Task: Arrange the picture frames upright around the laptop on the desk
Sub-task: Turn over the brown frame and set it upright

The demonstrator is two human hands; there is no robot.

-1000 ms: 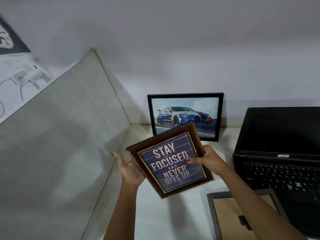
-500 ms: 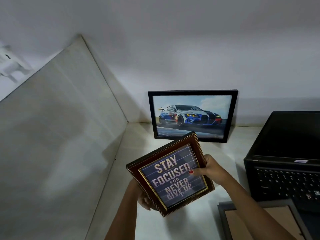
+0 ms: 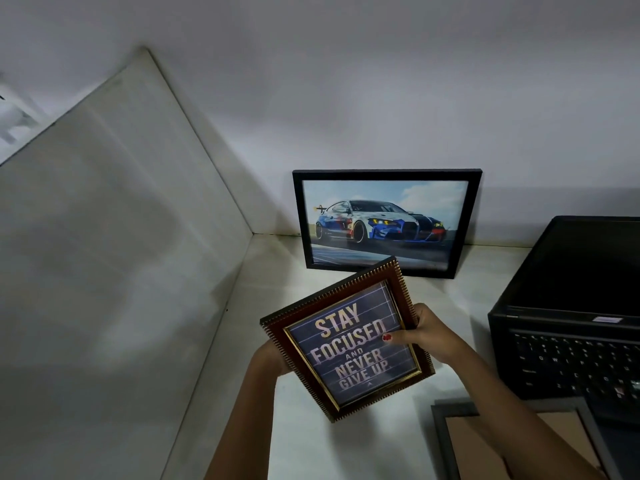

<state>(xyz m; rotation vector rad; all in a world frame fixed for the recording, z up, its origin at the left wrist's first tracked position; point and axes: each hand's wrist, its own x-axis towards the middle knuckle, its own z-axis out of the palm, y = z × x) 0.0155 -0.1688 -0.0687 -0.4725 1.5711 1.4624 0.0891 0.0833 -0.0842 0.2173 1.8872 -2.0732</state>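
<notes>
Head view: both hands, left hand [image 3: 273,356] and right hand [image 3: 424,336], clamp the quote frame [image 3: 348,337]; best stand it upright left of the laptop [image 3: 575,306], base first.

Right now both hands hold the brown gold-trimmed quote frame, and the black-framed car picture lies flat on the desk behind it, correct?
Not quite. The head view shows the black-framed car picture standing upright against the wall, not flat. The left hand and right hand do hold the brown gold-trimmed quote frame.
</notes>
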